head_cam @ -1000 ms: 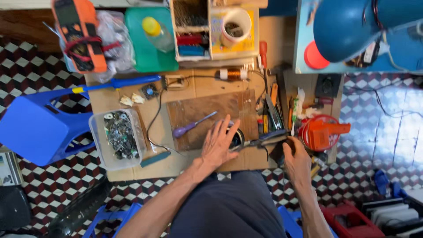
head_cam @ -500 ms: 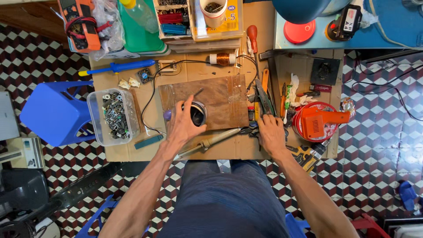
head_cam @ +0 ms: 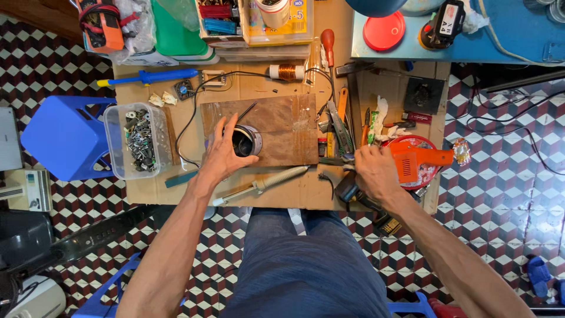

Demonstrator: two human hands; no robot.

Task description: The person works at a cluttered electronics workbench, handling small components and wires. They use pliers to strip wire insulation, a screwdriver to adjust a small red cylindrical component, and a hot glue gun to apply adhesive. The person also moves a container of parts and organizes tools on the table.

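My left hand (head_cam: pixel 220 154) rests on a brown board (head_cam: pixel 282 126) and cups the left side of a round metal ring-shaped part (head_cam: pixel 247 141), fingers curled over its rim. My right hand (head_cam: pixel 374 171) is closed on a dark-handled tool (head_cam: pixel 347 189) at the table's front right, just left of an orange power tool (head_cam: pixel 415 162). A soldering iron (head_cam: pixel 265 184) lies loose on the cardboard between my hands, near the front edge.
Clear plastic box of small metal parts (head_cam: pixel 138 141) at the left, beside a blue stool (head_cam: pixel 65 138). Pliers and screwdrivers (head_cam: pixel 338 126) crowd the board's right side. Copper coil (head_cam: pixel 287 72), blue suction pump (head_cam: pixel 150 76) and storage trays (head_cam: pixel 247 17) sit at the back.
My left hand went from lying flat over the round part to cupping its left side. My right hand has shifted toward the orange tool and closed on a dark handle.
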